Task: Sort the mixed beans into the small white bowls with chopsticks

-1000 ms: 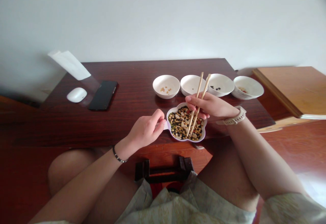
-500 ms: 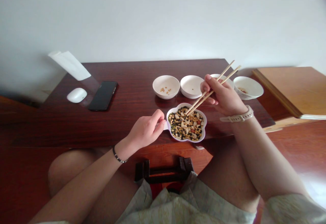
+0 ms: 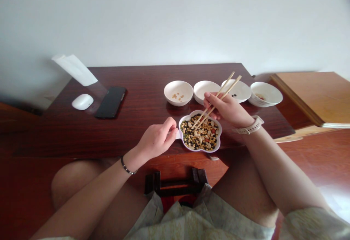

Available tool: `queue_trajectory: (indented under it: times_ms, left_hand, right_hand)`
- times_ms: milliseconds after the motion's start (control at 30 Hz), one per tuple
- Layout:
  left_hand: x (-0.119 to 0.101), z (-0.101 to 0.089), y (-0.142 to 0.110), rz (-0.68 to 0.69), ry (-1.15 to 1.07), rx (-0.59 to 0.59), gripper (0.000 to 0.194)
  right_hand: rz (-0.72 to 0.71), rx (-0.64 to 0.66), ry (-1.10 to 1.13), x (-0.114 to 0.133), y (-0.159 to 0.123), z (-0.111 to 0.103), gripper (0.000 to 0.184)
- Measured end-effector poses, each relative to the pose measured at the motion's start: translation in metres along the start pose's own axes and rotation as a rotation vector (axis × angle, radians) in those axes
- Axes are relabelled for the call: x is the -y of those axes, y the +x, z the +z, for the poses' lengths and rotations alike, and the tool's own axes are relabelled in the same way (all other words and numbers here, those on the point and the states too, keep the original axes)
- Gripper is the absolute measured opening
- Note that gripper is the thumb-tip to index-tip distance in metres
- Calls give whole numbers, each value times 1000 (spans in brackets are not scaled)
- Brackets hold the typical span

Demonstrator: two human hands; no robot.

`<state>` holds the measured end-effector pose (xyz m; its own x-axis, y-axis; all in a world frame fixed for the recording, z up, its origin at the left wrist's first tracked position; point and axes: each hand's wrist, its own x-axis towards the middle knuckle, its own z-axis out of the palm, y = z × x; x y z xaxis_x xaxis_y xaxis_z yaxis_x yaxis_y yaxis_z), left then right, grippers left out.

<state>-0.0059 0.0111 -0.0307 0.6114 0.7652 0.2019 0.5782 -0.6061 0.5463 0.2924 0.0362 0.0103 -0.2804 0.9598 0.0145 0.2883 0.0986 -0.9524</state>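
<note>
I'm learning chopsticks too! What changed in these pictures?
The right hand slid back left from the round white bowls toward the white flower-shaped dish, tilting the thin wooden chopsticks lower over its mixed beans. The left hand stayed beside the dish; the bowls stayed put.

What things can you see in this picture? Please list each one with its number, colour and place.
Table: one, dark reddish-brown wood, under the items below
Flower-shaped dish: one, white, purplish rim, between the hands
Mixed beans: many, black, green, yellow, pale, red, in the dish
Round bowls: four, white, in a row behind the dish
Chopsticks: one pair, pale wood, tips over the dish
Smartphone: one, black, left on the table
Computer mouse: one, white, left of the phone
Paper strip: one, white, past the table's far left corner
Wooden board: one, orange-brown, right of the table
Low stand: one, dark, below the table's near edge
Left hand: one, at the dish's left side
Right hand: one, holding the chopsticks
Bracelet: one, dark, left wrist
Watch: one, cream, right wrist
</note>
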Motion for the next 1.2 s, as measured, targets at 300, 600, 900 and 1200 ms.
queue_trajectory:
  times_ms: [300, 600, 900, 1200]
  left_hand:
    - [-1, -1, 0, 5, -10, 4, 12]
    - [1, 0, -1, 7, -11, -5, 11]
    - [1, 0, -1, 2, -16, 0, 11]
    - [1, 0, -1, 17, 0, -12, 12]
  right_hand:
    - [22, -17, 3, 0, 1, 10, 56]
    - [78, -97, 108, -2, 2, 10, 55]
    - [77, -130, 118, -7, -1, 9, 56]
    - [58, -159, 246, -10, -2, 6, 56]
